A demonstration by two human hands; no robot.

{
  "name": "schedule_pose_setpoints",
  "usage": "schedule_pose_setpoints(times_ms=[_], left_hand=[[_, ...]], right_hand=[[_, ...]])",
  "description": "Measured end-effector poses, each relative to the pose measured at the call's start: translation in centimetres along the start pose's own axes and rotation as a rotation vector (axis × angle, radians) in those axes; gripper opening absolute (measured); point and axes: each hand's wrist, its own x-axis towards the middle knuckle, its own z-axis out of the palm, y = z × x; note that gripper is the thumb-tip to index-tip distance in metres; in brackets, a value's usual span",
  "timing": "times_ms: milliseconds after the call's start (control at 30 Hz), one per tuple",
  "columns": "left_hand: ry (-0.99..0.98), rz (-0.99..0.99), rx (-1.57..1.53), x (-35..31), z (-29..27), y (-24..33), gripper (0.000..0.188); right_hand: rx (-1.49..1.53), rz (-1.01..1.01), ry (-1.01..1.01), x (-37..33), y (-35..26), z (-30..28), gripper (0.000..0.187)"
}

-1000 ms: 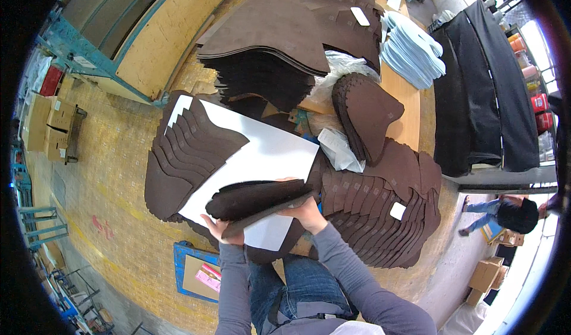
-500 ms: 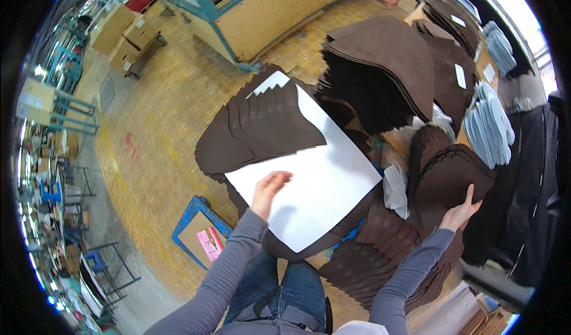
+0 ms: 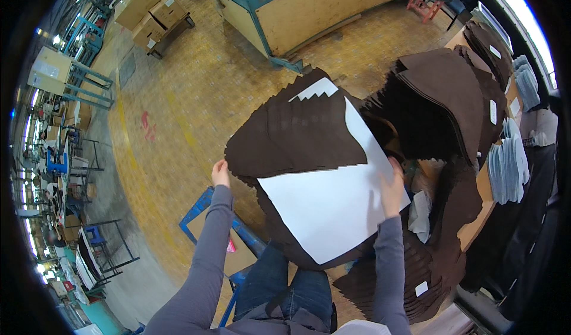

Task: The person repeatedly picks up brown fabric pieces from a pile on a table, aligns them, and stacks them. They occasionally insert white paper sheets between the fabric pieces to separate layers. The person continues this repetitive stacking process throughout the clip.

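Observation:
A pile of dark brown cut pieces (image 3: 297, 136), like leather or cloth with jagged edges, lies before me with a white sheet (image 3: 321, 210) showing among them. My left hand (image 3: 220, 173) is at the left tip of the upper brown pieces, its fingers closed at their edge. Over the right edge of the white sheet is my right hand (image 3: 391, 189), blurred by motion. Its fingers point away from me, and I cannot make out anything held in them.
More brown stacks (image 3: 437, 91) stand at the right, beside bundles of grey-blue pieces (image 3: 508, 165). Crumpled clear plastic (image 3: 420, 216) lies between the piles. A blue-framed cart (image 3: 196, 216) is at lower left. Cartons (image 3: 156, 23) and a teal-framed yellow cabinet (image 3: 333, 17) stand farther off.
My left hand has gone from above the white sheet to the left tip of the brown pieces. My right hand has left the right-hand brown pile for the sheet's right edge. The whole view has shifted.

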Motion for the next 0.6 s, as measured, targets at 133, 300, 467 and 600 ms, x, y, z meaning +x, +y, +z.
schedule_pose_setpoints(times_ms=[133,300,467,600], left_hand=[[0.001,-0.031,-0.015,3.5,7.1,1.2,0.049],[-0.127,-0.137,-0.131,3.7,8.1,3.1,0.051],[-0.273,0.054,-0.214,-2.6,10.0,5.2,0.059],[-0.217,0.085,-0.233,-3.9,11.4,6.5,0.052]], right_hand=[[0.342,0.388,-0.191,7.8,2.0,6.2,0.042],[0.188,0.537,-0.618,13.1,-0.8,9.5,0.047],[0.221,0.478,-0.821,10.3,-7.4,15.5,0.071],[0.02,0.175,-0.7,3.7,-8.3,22.1,0.076]])
